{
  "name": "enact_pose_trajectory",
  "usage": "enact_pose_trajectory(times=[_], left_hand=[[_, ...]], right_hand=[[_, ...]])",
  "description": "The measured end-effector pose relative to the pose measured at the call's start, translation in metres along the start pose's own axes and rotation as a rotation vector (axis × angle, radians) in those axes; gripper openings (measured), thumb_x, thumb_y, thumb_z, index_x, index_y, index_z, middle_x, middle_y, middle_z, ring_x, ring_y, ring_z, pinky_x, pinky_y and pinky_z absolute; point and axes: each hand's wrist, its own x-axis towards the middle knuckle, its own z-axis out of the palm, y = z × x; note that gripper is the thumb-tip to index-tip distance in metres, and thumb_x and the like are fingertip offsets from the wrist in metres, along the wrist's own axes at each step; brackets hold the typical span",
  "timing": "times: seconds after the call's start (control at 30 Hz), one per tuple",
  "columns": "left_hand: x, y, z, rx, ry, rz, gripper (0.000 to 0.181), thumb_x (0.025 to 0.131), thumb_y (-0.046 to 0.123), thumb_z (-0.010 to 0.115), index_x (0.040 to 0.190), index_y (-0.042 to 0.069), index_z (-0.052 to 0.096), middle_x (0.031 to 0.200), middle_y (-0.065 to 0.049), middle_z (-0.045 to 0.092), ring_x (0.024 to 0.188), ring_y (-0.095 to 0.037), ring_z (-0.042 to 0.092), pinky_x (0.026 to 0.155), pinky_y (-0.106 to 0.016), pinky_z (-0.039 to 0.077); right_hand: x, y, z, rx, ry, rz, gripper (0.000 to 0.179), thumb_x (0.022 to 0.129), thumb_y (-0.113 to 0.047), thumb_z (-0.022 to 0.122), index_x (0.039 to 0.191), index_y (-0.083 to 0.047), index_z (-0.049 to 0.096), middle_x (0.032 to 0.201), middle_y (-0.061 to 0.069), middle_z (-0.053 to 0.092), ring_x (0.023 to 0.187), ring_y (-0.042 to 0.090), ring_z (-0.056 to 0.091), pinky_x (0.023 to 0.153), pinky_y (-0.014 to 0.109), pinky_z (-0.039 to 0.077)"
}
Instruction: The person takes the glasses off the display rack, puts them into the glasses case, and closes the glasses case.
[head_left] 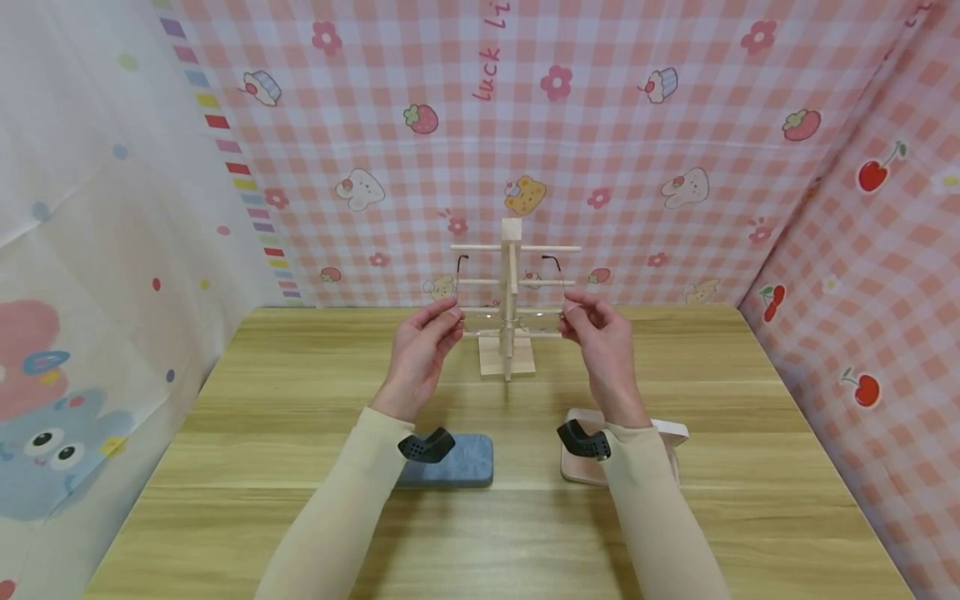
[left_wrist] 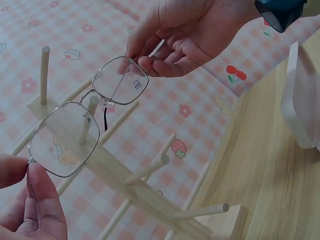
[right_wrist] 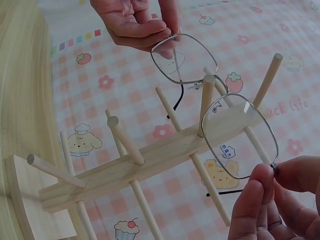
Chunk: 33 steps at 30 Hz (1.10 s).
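A pair of thin metal-framed eyeglasses (left_wrist: 62, 142) is held between my two hands, lenses toward me and temples pointing back. My left hand (head_left: 423, 354) pinches the frame's left hinge corner with thumb and fingers. At the opposite corner my right hand (head_left: 603, 354) pinches likewise. Behind and around the glasses stands a wooden display rack (head_left: 512, 229) with front pegs and several crossbars. The bridge is beside an upper peg (right_wrist: 206, 102); whether they touch I cannot tell. Dark temple tips reach back past the rack's post.
On the wooden table (head_left: 300, 400), a blue glasses case (head_left: 472, 462) lies near my left forearm. A pale pink case (head_left: 581, 472), apparently open, is partly hidden under my right forearm. A checked cloth (head_left: 420, 183) hangs behind the rack.
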Motion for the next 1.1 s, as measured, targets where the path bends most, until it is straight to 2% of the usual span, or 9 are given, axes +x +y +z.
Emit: enact_pose_trajectory(times=[0.17,0.33,0.67,0.83,1.1], left_hand=[[-0.005,0.001,-0.001,0.006,-0.019,0.003,0.028,0.099,-0.005,0.063,0.127,-0.006,0.063,0.101,-0.009,0.067,0.084,-0.013,0.066,0.077,-0.019,0.058],[-0.011,0.002,-0.003,0.004,-0.029,0.008,0.027,0.099,-0.006,0.063,0.126,-0.006,0.063,0.1,-0.008,0.068,0.085,-0.013,0.066,0.078,-0.02,0.058],[-0.023,0.0,-0.007,-0.011,-0.042,0.023,0.027,0.098,-0.007,0.063,0.124,-0.005,0.063,0.096,-0.007,0.068,0.083,-0.013,0.067,0.078,-0.021,0.058],[-0.028,-0.002,-0.009,-0.011,-0.043,0.039,0.022,0.097,-0.009,0.063,0.118,-0.004,0.066,0.094,-0.006,0.069,0.08,-0.013,0.067,0.076,-0.021,0.059],[-0.039,-0.005,-0.014,0.035,-0.027,0.044,0.02,0.096,-0.008,0.065,0.116,-0.004,0.067,0.094,-0.008,0.071,0.079,-0.013,0.068,0.075,-0.023,0.06]], right_hand=[[-0.003,-0.003,-0.002,0.005,-0.003,0.003,0.022,0.102,-0.006,0.064,0.121,0.004,0.066,0.088,0.004,0.066,0.079,0.014,0.065,0.077,0.028,0.06],[-0.009,-0.005,-0.004,-0.016,-0.016,0.006,0.022,0.102,-0.008,0.064,0.121,0.002,0.067,0.091,0.009,0.066,0.079,0.014,0.065,0.076,0.025,0.06],[-0.022,-0.01,-0.01,-0.061,-0.06,0.02,0.026,0.101,-0.011,0.065,0.125,-0.002,0.066,0.094,0.008,0.066,0.082,0.016,0.066,0.081,0.028,0.06],[-0.028,-0.011,-0.012,-0.095,-0.074,0.018,0.028,0.102,-0.013,0.065,0.127,-0.003,0.066,0.093,0.008,0.065,0.083,0.016,0.066,0.083,0.029,0.06],[-0.035,-0.012,-0.015,-0.121,-0.086,0.031,0.028,0.102,-0.011,0.065,0.128,0.0,0.064,0.091,0.006,0.066,0.081,0.015,0.066,0.081,0.026,0.06]])
